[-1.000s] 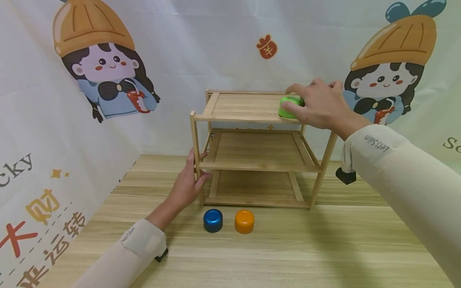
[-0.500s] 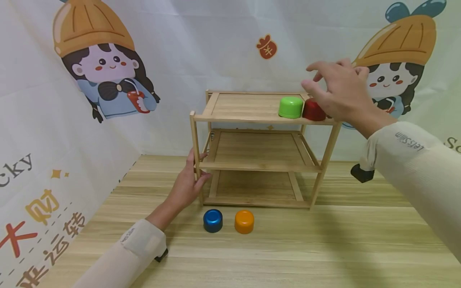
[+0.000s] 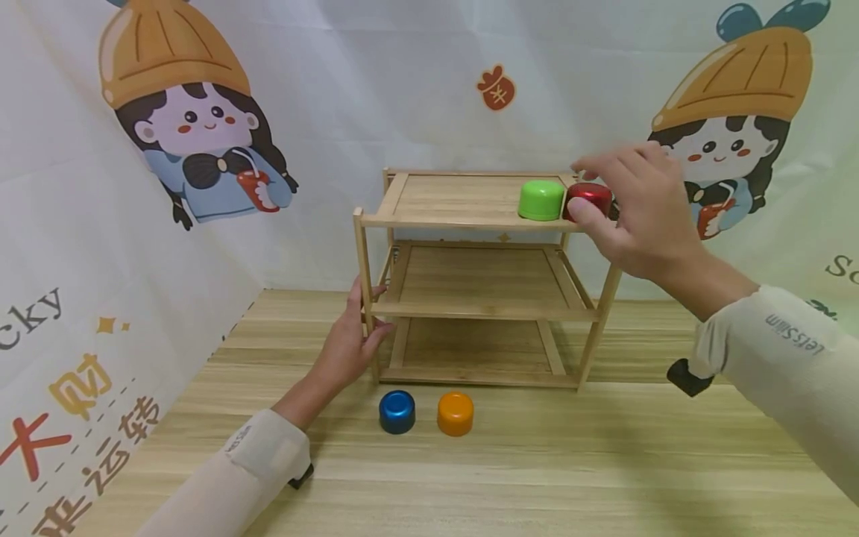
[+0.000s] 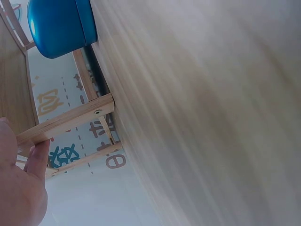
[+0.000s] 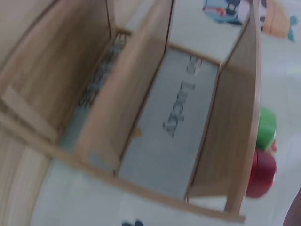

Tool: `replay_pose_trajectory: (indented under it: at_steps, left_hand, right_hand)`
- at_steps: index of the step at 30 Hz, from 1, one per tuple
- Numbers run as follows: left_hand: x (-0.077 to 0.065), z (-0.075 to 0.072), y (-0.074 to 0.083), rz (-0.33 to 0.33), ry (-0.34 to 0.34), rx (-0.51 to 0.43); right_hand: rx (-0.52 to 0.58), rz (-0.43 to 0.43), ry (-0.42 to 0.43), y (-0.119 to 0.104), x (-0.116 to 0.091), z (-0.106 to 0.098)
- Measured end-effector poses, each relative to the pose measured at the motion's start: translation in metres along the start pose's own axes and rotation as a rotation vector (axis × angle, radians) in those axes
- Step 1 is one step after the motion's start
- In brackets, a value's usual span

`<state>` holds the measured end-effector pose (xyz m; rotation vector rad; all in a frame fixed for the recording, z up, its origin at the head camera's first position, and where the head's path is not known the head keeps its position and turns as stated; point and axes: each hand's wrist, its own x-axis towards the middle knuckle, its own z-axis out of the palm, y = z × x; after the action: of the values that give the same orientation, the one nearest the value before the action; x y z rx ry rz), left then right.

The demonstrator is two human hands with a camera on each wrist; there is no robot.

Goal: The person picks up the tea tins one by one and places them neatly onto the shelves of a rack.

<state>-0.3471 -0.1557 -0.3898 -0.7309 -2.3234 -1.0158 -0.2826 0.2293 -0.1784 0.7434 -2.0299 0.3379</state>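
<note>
A wooden three-tier shelf stands on the table. My left hand holds its front left post, thumb in front and fingers behind; the left wrist view also shows this hand at the post. On the right part of the top tier a green round cap sits beside a red round cap. My right hand is at the red cap, thumb overlapping its front and fingers spread above and behind; whether it touches is unclear. In the right wrist view the red cap shows apart from the hand's edge.
A blue cap and an orange cap stand on the wood-grain table before the shelf. Behind hangs a white printed cloth with cartoon figures. The middle tier lies below the top one.
My right hand has let go of the green cap, lifted away to the right, then come down at the red cap. My left hand has stayed on the post.
</note>
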Motion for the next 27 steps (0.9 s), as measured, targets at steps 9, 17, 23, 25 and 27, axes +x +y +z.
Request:
replay_pose_trajectory:
  at_steps: [9,17,23,25,27]
  left_hand:
    - [0.001,-0.001,0.001,0.018,0.017,-0.004]
    - [0.0,0.001,-0.001,0.016,0.011,-0.017]
    - [0.0,0.0,0.0,0.008,0.006,-0.023]
    - [0.0,0.0,-0.001,0.005,0.003,-0.026]
    - [0.0,0.0,0.0,0.003,0.001,-0.025]
  right_hand:
    - [0.06,-0.099,0.057,-0.029,-0.035,0.022]
    - [0.09,-0.067,-0.019,-0.047,-0.061,0.05]
    - [0.101,-0.026,-0.109,-0.059,-0.077,0.07]
    - [0.103,-0.017,-0.14,-0.063,-0.083,0.078]
    - [0.1,-0.011,-0.167,-0.068,-0.09,0.085]
